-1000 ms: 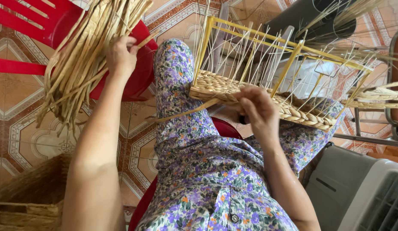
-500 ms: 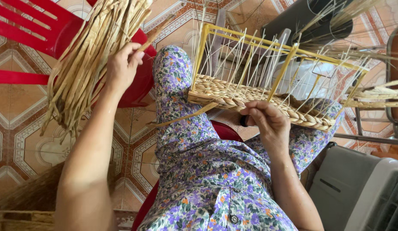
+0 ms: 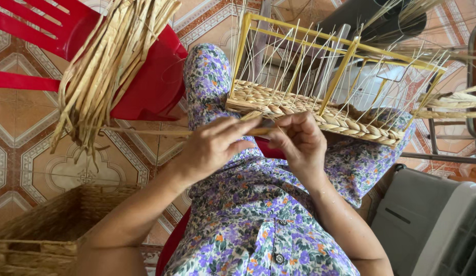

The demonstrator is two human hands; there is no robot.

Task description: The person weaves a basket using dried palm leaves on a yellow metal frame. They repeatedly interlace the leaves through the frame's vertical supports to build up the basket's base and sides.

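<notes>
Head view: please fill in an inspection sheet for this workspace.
Surface: patterned floor tiles; work rests on the lap in a floral dress.
Job's things: half-woven basket on a yellow wire frame; straw strand.
Clutter: straw bundle on a red chair; finished basket.
Grippers: left hand and right hand both pinch the strand.
Cables: nothing seen.
Surroundings: grey appliance.
</notes>
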